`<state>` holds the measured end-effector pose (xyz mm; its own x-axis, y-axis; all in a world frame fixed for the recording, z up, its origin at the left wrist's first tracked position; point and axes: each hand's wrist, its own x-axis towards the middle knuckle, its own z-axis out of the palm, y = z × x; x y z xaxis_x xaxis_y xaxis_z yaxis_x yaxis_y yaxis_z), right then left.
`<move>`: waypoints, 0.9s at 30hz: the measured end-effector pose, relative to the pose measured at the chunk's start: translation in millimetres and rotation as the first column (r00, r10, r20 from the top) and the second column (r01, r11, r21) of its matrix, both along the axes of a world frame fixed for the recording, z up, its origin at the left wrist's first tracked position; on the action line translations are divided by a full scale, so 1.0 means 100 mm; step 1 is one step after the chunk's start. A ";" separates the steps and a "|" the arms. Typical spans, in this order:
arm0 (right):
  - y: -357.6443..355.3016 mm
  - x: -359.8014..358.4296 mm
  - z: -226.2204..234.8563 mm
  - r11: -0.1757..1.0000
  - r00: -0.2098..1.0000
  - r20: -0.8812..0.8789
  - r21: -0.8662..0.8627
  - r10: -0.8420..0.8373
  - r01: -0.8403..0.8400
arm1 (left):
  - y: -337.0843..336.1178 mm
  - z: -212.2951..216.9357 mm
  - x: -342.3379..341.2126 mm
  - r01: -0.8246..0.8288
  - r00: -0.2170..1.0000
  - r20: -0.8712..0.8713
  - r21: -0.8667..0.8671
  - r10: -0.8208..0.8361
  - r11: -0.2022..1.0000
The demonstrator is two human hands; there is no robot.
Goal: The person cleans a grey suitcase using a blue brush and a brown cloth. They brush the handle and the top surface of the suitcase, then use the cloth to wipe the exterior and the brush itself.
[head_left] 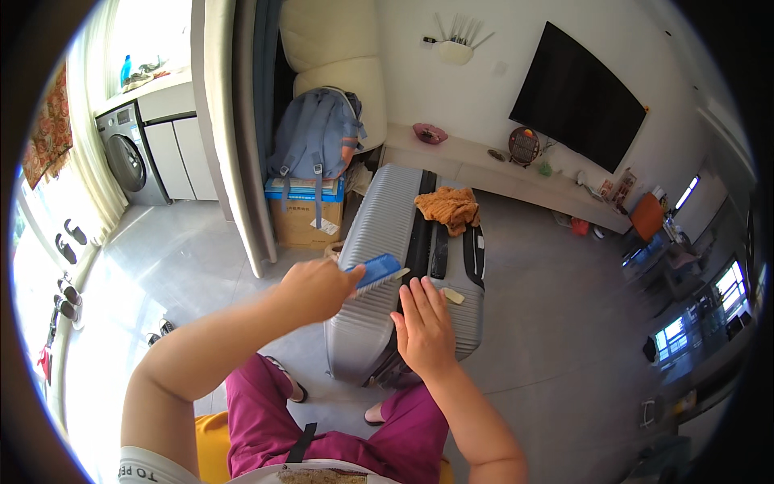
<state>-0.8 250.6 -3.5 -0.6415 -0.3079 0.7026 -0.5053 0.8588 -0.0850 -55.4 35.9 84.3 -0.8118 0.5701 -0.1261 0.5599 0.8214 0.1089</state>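
A large grey ribbed suitcase [379,218] stands on the floor in front of my legs, a black band running along the middle of its upturned side. My left hand [316,290] is closed around a blue brush [379,269] with pale bristles, which is over the ribbed shell near the band. Fingers stretched out, my right hand [426,327] lies flat against the suitcase beside the band and holds nothing. Just past its fingertips is a small pale yellow piece [454,296]. A crumpled brown cloth [448,210] rests on the far part of the suitcase, by a black handle [439,250].
Behind the suitcase, a blue-grey backpack [316,133] sits on a cardboard box [302,219] beside a curtain [234,145]. A low white cabinet [476,171] runs along the wall under a television [579,97]. A washing machine [129,157] is far left; dark shoes [165,327] lie on the floor.
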 end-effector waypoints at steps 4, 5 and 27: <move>-0.04 -0.08 -0.04 0.998 1.000 0.002 -0.065 0.018 -0.018 | 0.23 -0.08 -0.20 -0.105 0.993 -0.050 -0.026 0.103 0.994; -0.04 -0.08 -0.04 0.997 1.000 0.025 -0.070 0.016 -0.015 | 0.23 -0.07 -0.14 -0.132 0.991 -0.011 -0.027 0.131 0.991; 0.49 0.01 0.16 0.981 0.984 -0.017 0.078 -0.175 0.175 | -0.23 -0.22 0.15 0.016 0.999 0.021 0.448 -0.028 0.894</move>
